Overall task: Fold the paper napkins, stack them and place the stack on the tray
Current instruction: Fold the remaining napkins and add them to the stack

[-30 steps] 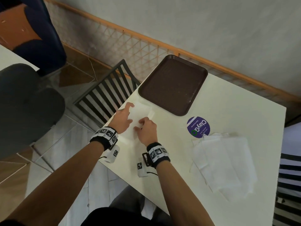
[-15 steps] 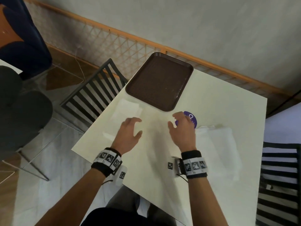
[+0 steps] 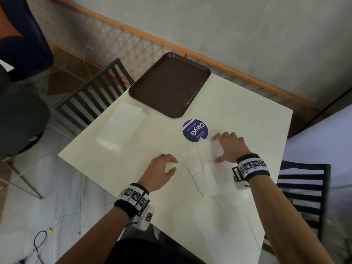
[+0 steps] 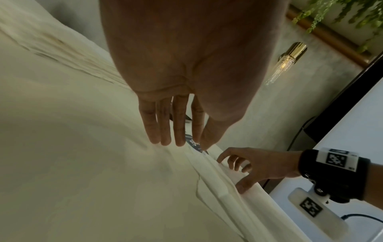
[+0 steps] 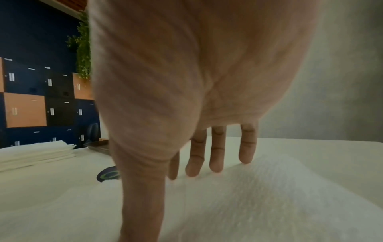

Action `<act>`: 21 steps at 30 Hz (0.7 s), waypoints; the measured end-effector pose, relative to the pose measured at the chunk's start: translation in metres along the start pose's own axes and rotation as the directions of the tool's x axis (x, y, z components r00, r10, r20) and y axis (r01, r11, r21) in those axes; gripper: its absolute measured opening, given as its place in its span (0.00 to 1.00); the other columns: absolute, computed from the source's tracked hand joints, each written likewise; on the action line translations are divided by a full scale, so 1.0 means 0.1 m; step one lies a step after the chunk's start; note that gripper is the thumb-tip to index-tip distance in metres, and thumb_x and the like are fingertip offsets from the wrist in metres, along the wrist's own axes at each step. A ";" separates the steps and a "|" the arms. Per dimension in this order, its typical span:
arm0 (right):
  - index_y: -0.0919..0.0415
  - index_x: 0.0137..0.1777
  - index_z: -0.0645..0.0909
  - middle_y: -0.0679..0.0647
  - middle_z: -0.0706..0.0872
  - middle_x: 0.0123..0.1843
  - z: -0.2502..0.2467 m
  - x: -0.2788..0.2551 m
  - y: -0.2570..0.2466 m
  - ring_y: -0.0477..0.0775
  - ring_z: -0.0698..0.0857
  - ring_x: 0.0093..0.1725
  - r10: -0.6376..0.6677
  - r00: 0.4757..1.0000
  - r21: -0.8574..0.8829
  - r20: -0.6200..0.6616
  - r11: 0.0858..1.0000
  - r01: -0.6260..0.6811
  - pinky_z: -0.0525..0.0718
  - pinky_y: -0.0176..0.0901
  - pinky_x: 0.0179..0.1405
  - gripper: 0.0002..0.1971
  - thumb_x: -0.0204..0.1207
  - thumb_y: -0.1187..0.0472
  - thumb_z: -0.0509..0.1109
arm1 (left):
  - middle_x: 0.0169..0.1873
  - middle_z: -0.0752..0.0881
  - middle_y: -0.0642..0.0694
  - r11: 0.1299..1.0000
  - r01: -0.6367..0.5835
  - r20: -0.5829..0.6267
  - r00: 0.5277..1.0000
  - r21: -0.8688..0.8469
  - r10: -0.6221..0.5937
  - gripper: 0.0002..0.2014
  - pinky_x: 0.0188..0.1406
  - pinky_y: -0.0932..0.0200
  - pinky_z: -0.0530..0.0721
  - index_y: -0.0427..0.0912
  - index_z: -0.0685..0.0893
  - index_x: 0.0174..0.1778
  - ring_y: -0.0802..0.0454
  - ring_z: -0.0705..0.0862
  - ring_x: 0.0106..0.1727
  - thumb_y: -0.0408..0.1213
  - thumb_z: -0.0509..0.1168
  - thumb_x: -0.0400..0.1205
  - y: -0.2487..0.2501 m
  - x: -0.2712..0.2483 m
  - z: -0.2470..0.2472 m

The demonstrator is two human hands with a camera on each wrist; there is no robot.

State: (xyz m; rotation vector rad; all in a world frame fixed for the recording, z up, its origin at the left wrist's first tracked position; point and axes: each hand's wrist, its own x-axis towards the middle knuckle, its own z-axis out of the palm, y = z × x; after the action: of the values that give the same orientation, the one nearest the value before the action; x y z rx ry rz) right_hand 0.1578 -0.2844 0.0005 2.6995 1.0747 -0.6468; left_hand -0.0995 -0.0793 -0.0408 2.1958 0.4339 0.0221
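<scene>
A brown tray (image 3: 169, 84) lies at the far edge of the white table (image 3: 238, 103). Just left of and in front of it sits the stack of folded white napkins (image 3: 120, 128), also low on the left in the right wrist view (image 5: 35, 152). A loose pile of unfolded napkins (image 3: 203, 170) covers the near right of the table. My right hand (image 3: 222, 149) rests on that pile's far end, fingers (image 5: 215, 155) spread and straight. My left hand (image 3: 172, 165) hovers just left of the pile, fingers (image 4: 163, 131) relaxed, holding nothing.
A round purple sticker (image 3: 195, 130) lies flat between tray and pile. Dark slatted chairs stand at the table's left (image 3: 89, 96) and right (image 3: 304, 189) sides. A wooden lattice rail (image 3: 144, 44) runs along the wall behind.
Both hands let go of the folded napkin on the left stack and moved right; the right hand now rests on the unfolded pile, the left beside it.
</scene>
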 end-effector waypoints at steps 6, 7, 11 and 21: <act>0.41 0.54 0.78 0.45 0.76 0.64 -0.05 0.08 0.10 0.55 0.72 0.67 -0.102 0.995 -0.008 0.009 0.995 0.102 0.73 0.55 0.64 0.29 0.60 0.37 0.90 | 0.57 0.88 0.56 1.000 0.002 -0.056 0.998 0.021 -0.001 0.10 0.62 0.61 0.83 0.52 0.88 0.62 0.60 0.85 0.62 0.38 0.73 0.86 0.17 0.05 -0.02; 0.42 0.54 0.77 0.43 0.78 0.61 -0.05 0.10 0.10 0.54 0.74 0.66 -0.129 0.992 0.001 0.011 0.992 0.129 0.73 0.53 0.62 0.28 0.62 0.38 0.89 | 0.58 0.88 0.56 1.000 -0.001 -0.062 0.998 0.018 0.002 0.09 0.62 0.61 0.83 0.53 0.88 0.62 0.60 0.84 0.62 0.38 0.73 0.86 0.19 0.06 -0.03; 0.42 0.68 0.74 0.43 0.79 0.62 -0.05 0.15 0.08 0.53 0.78 0.65 -0.179 0.984 0.099 0.013 0.979 0.177 0.75 0.54 0.64 0.36 0.63 0.45 0.91 | 0.58 0.88 0.56 0.999 -0.018 -0.064 0.998 0.035 0.021 0.10 0.63 0.60 0.83 0.53 0.88 0.62 0.60 0.84 0.61 0.39 0.73 0.86 0.28 0.13 -0.04; 0.51 0.70 0.88 0.50 0.81 0.68 -0.27 0.22 -0.04 0.58 0.77 0.72 -0.181 0.977 0.022 0.116 0.983 0.180 0.75 0.55 0.72 0.28 0.72 0.42 0.87 | 0.58 0.88 0.56 0.998 -0.039 -0.071 0.997 0.044 0.042 0.09 0.67 0.51 0.85 0.52 0.87 0.63 0.59 0.84 0.61 0.40 0.73 0.87 0.48 0.25 -0.11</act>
State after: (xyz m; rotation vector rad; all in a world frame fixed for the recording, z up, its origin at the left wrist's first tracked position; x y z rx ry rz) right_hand 0.1784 -0.2597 0.0146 2.5552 1.2986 -0.8325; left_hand -0.0636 -0.0895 -0.0005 2.2506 0.4332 0.1159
